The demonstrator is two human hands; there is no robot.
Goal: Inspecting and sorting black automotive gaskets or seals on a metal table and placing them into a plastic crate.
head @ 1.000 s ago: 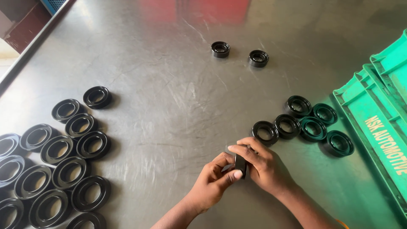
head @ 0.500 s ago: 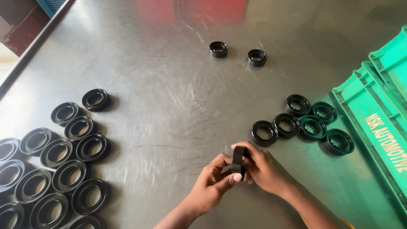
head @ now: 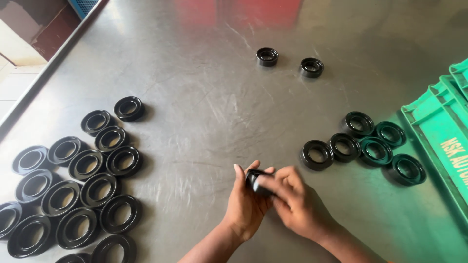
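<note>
1. Both hands meet low in the middle of the head view, above the grey metal bench (head: pixel 204 107).
2. The left hand (head: pixel 246 204) has its fingers curled up around a small black ring (head: pixel 254 179), thumb side raised, and holds the ring from the left.
3. The right hand (head: pixel 297 207) lays its fingers across the same ring from the right, so the ring is pinched between the two hands and held clear of the bench surface. Most of the ring is hidden by the fingers and slightly blurred.
4. To the right of the hands, a cluster of five black rings (head: pixel 360 146) lies flat, most of them touching, near a green plastic crate (head: pixel 438 126) at the right edge.
5. To the left, a larger group of black rings (head: pixel 83 185) lies flat, packed close together and running off the lower left edge.
6. At the far side of the bench, two small black rings (head: pixel 288 62) stand apart from each other and well apart from the other groups.
</note>
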